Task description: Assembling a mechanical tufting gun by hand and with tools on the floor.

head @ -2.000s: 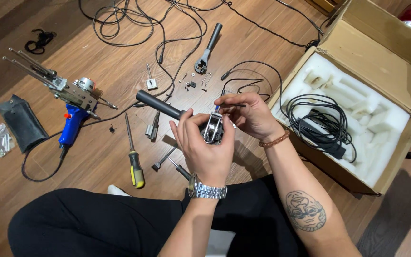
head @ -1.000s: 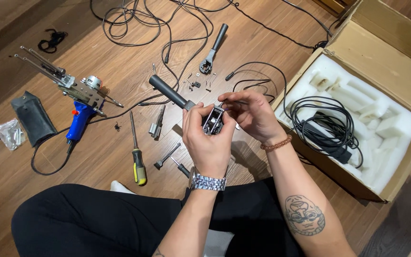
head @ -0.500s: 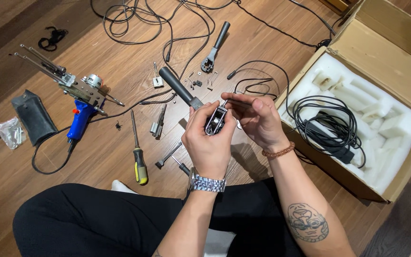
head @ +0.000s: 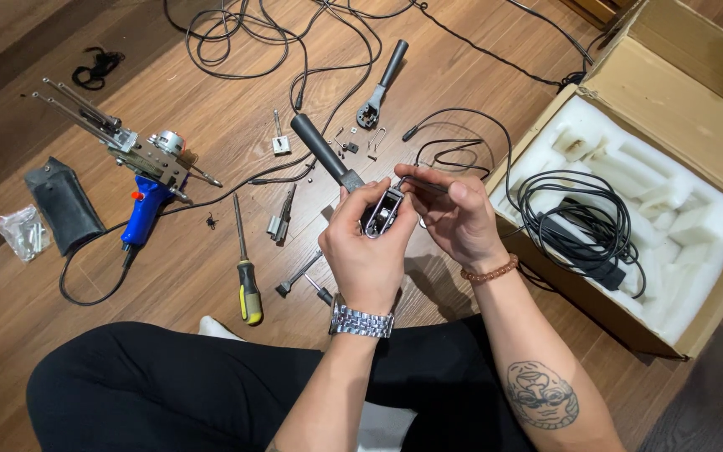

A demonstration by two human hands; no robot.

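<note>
Hands (head: 407,230) grip metal part (head: 382,211) above screwdriver (head: 247,272), cables (head: 453,151).

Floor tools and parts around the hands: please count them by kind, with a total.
Black-handled tools: 2, one in the left hand with the right hand working on its metal head, one lying on the floor
Screwdriver: 1
Blue-handled machine: 1
Black pouch: 1
Cardboard box: 1
Clear bag of small parts: 1
Total: 7

Bare floor between screwdriver (head: 247,276) and blue tool (head: 146,205)
</note>
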